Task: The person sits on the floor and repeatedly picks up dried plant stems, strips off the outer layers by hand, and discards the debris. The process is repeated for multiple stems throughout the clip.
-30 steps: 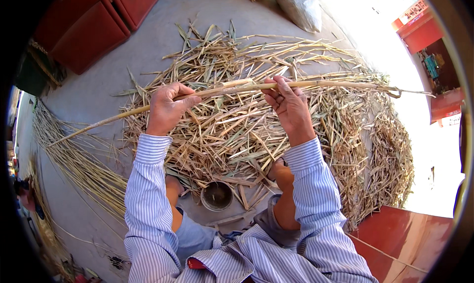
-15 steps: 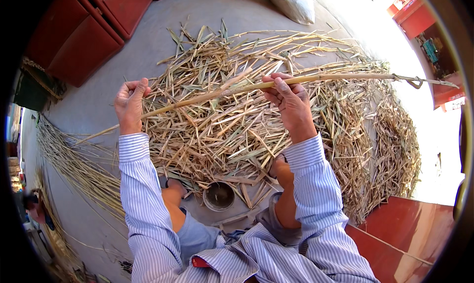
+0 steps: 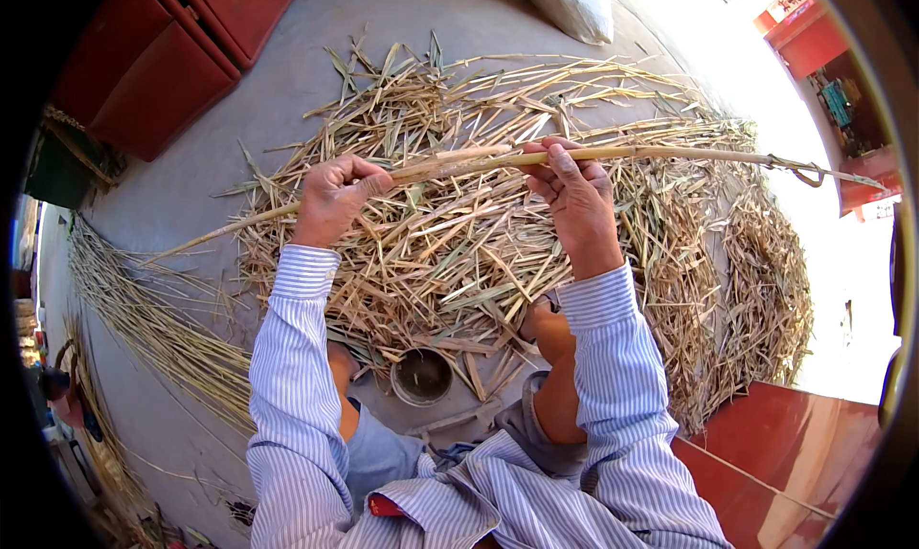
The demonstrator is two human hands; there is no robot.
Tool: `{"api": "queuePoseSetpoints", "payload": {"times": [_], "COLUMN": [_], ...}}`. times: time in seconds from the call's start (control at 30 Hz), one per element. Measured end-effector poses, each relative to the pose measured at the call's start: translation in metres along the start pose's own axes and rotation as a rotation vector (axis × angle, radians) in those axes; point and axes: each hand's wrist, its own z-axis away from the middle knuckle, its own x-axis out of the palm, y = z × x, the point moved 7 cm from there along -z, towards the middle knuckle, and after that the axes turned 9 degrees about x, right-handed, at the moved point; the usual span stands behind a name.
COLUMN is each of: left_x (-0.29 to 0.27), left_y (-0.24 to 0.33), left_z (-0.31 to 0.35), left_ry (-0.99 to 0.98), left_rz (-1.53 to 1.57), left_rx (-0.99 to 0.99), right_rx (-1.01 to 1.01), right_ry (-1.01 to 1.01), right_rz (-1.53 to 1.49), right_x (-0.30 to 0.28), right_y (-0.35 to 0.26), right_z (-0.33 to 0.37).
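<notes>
Fingers of the left hand (image 3: pixel 328 202) are closed around the middle-left part of a long dried stalk (image 3: pixel 613 153), with the thumb pressed along its near side; half a second earlier this hand was farther to the left, its curled fingers apparently off the stalk. Now it is back near where it was a second ago. Fingers of the right hand (image 3: pixel 579 197) pinch the stalk farther along, much as in both earlier frames. The stalk lies across both hands above the pile of dry leaf sheaths (image 3: pixel 440 238), its thin tip reaching toward the bright area at right, farther right than a second ago. A loose pale sheath strip (image 3: pixel 479 153), which slanted up from the stalk half a second ago, now lies closer along it, just beyond the left thumb. Elsewhere little has changed: the round bowl (image 3: pixel 419 402) sits on the grey floor (image 3: pixel 278 89) between the person's feet, the spread of long thin stems (image 3: pixel 158 314) rests at left, and the whitish sack (image 3: pixel 574 11) stands beyond the pile.
</notes>
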Motion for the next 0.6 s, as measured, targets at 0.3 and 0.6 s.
{"api": "queuePoseSetpoints", "payload": {"times": [0.3,0.6], "left_x": [-0.004,0.002], "left_y": [0.035,0.011], "left_z": [-0.013,-0.012], "left_ry": [0.028,0.216], "left_rz": [-0.206,0.107], "left_rx": [0.204,-0.042], "right_rx": [0.022,0.072], "right_ry": [0.046,0.133], "right_rz": [-0.072,-0.088], "right_x": [-0.012,-0.020], "right_y": [0.003,0.006], "right_z": [-0.003,-0.001]}}
